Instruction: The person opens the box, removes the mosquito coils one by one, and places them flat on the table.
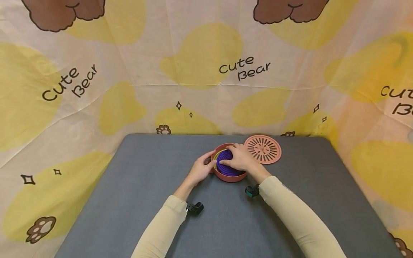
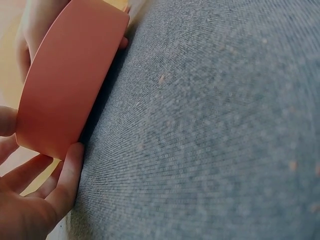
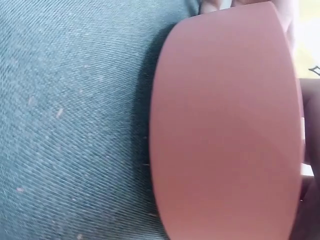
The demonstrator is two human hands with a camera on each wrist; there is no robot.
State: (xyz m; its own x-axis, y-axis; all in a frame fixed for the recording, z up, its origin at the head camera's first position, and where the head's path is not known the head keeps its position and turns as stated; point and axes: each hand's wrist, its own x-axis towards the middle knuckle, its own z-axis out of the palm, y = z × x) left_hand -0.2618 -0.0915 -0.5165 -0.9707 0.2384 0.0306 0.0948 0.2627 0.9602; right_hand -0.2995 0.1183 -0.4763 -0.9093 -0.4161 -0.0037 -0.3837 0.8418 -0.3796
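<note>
A round coral container sits on the table, its side wall filling much of both wrist views. Inside lies a purple ribbed disc, with a yellow-green edge showing at its left. My left hand grips the container's left side, thumb over the rim and fingers along the outer wall. From the right, my right hand reaches over the rim and holds the purple disc between thumb and fingers. The disc's right part is hidden under that hand.
A coral slotted lid lies flat at the back right, close beside the container. The grey table meets a patterned cloth backdrop behind it and at both sides.
</note>
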